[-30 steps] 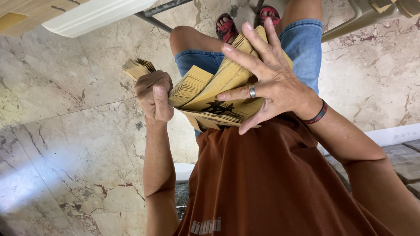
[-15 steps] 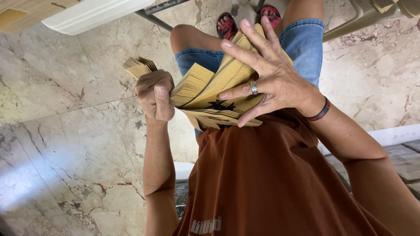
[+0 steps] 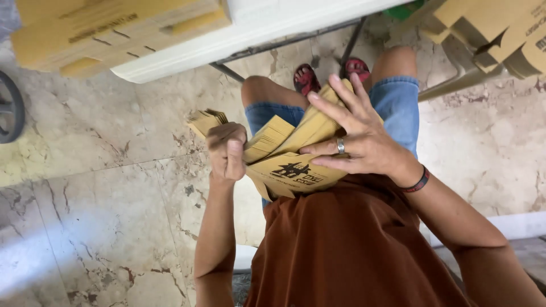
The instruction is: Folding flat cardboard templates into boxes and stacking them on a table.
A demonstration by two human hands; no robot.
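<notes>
A thick stack of flat tan cardboard sheets [image 3: 284, 170] with a dark print on the top one is held in front of my lap. My left hand [image 3: 226, 150] is closed in a fist around the stack's left end, where the sheets fan apart. Over the right part lies my right hand [image 3: 364, 142], fingers spread, pressing down; it wears a ring and a dark wristband. Below the stack are my brown shirt [image 3: 352, 250], blue denim shorts [image 3: 398, 108] and red sandals [image 3: 306, 78].
A white table [image 3: 187, 54] with metal legs stands ahead, with tan cardboard boxes [image 3: 114, 28] on it. More folded cardboard [image 3: 500, 34] rests on a chair frame at the top right. A dark wheel [image 3: 10, 113] shows at the left edge. The floor is beige marble tile.
The view has tilted so more of the table and boxes shows. Both hands keep their hold on the stack, and the right fingers have shifted slightly over the sheets.
</notes>
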